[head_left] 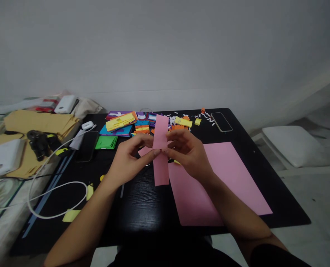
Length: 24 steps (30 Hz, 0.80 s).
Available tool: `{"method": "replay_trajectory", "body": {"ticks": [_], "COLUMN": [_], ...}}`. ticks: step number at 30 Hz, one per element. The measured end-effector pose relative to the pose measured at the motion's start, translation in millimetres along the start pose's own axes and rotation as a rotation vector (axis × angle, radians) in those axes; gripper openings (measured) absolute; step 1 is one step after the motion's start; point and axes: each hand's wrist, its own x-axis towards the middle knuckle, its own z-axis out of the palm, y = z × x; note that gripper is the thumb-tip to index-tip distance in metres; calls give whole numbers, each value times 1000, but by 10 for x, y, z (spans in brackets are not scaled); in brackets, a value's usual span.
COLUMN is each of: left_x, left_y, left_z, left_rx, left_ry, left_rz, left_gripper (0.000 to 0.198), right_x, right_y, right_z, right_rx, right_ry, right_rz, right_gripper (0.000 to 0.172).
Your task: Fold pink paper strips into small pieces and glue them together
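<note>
Pink strip [161,140]: held up over the middle of the black worktop [142,213], left of the large pink sheet [237,178]. Long axis runs from the near edge toward the far edge, roughly square to both; short ends free, one toward each edge.

Left hand [128,155] on the strip's left long side, right hand [189,152] on its right. Neither nearer; both touch it. Each has a narrow pinch, thumbs on the face toward the wearer, tips close together around mid-length. Cross line shows at the thumbs; fold or overlap, cannot tell. Fingers partly hidden behind the paper.

Key relation: thumb line lies across the long axis, one hand per side, strip between them.

Around: sheet on the worktop's right half, under the right forearm. Yellow stack [120,121] by the far edge, left of the strip; green stack [106,142] nearer the wearer. Phone [222,122] near the far right corner.
</note>
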Motion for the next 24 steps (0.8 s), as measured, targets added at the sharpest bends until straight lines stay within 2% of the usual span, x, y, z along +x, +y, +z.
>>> {"method": "replay_trajectory", "body": {"ticks": [4,8,13,17,24], "left_x": [0,6,-23,-41,-38], "left_y": [23,38,32,33,46], "left_z": [-21,-15,44,98,138], "left_rx": [122,146,37,-8,-14], "left_ry": [-10,-27,29,66,94], "left_rz": [43,47,1,-7,-18], "left_gripper": [5,4,6,6,3], "right_x": [-10,-25,-45,-61,-88], "right_y": [12,28,55,68,46], "right_z": [21,44,82,101,115], "right_rx": [-79,-175,-33,-76,-94], "right_ry": [30,100,83,120,150], "right_rz": [-69,-181,-176,-172,-147], "right_gripper": [46,43,45,47,30]}}
